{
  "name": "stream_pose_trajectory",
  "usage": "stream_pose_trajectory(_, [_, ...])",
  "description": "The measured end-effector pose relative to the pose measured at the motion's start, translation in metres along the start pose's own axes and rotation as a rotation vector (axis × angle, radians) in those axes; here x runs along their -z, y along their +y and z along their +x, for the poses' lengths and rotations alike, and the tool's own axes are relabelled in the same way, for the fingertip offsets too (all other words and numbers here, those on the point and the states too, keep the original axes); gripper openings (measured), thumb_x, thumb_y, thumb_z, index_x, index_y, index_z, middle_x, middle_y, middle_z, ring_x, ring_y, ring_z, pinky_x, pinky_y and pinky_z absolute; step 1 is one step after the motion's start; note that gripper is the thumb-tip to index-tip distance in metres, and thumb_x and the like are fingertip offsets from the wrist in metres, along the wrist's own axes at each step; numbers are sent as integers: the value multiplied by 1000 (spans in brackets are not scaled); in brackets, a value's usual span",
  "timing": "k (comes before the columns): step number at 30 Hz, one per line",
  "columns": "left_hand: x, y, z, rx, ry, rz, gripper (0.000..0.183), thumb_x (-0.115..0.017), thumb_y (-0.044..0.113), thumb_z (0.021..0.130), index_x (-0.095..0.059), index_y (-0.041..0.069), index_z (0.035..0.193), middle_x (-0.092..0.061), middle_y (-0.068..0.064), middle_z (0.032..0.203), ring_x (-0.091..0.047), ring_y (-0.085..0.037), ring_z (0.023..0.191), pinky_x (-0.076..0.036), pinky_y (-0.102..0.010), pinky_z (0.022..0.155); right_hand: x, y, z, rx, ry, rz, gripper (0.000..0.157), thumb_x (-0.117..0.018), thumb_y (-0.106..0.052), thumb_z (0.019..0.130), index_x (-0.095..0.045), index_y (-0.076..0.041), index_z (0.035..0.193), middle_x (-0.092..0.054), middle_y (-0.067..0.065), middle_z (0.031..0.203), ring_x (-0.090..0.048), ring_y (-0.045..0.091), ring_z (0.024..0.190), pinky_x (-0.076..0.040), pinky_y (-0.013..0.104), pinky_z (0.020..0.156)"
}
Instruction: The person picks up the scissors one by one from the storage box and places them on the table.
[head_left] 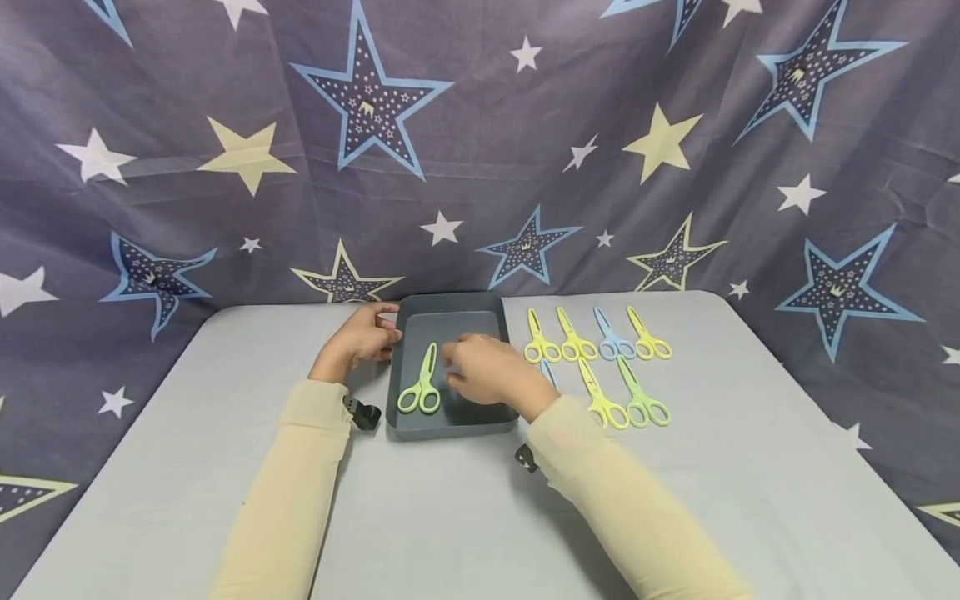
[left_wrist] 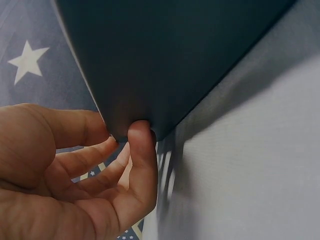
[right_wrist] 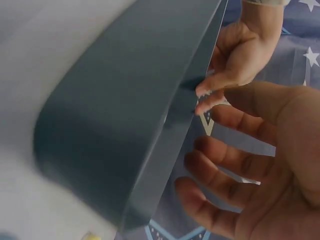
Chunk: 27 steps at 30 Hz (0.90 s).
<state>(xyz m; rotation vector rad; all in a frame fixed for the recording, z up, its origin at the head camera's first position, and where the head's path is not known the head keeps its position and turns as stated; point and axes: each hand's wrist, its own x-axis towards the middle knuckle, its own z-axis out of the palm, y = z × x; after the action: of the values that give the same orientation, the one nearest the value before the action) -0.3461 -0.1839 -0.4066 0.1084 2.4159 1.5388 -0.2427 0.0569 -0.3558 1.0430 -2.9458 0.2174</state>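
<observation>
A dark grey tray [head_left: 480, 421] stands on the table, with one pair of green scissors [head_left: 424, 385] lying inside at its left, blades pointing away. My left hand [head_left: 367, 335] grips the tray's left side near the far corner; in the left wrist view, thumb and a bent finger [left_wrist: 142, 165] press against its edge. Over the middle of the tray hovers my right hand [head_left: 486, 371], to the right of the green scissors. Its fingers [right_wrist: 215, 175] are loosely bent in the right wrist view, with nothing between them.
Right of the tray lie several more scissors in two rows: yellow scissors [head_left: 577, 343], blue scissors [head_left: 617, 343] and light green scissors [head_left: 643, 404] among them. My right forearm partly covers the lower row. A star-patterned cloth [head_left: 465, 192] hangs behind the pale table [head_left: 420, 517].
</observation>
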Motion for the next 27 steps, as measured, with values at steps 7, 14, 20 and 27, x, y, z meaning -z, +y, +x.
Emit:
stream_pose_trajectory(7, [-1,1,-1,-2,4,-2,66,-55,-3,98,-31,3,159,-48,-16,119,-59,-22,93,-61,-34,77,-6,-15,16,-23,-61,25,22,-64,-23,100,-71,-14,119,-68,1,111,-64,18,97,-57,36,79])
stream_pose_trajectory(14, [1,1,0,11,3,15,65,-55,-2,100,-30,4,159,-48,-18,123,-59,-26,99,-61,-35,79,-22,-28,33,-106,-87,-35,23,-64,-27,100,-69,-17,120,-69,1,110,-67,20,92,-59,39,73])
stream_pose_trajectory(20, [0,0,1,7,8,7,65,-54,-4,99,-31,4,159,-48,-17,120,-59,-25,94,-61,-32,73,-34,-39,46,-276,-51,-33,24,-64,-31,100,-69,-17,119,-69,1,101,-63,18,80,-56,36,63])
stream_pose_trajectory(27, [-1,-1,2,6,3,-4,66,-54,-5,98,-30,3,159,-48,-16,118,-59,-22,91,-61,-32,72,-41,-50,53,-348,-86,11,27,-66,-33,98,-69,-16,118,-70,6,119,-68,24,94,-58,39,69])
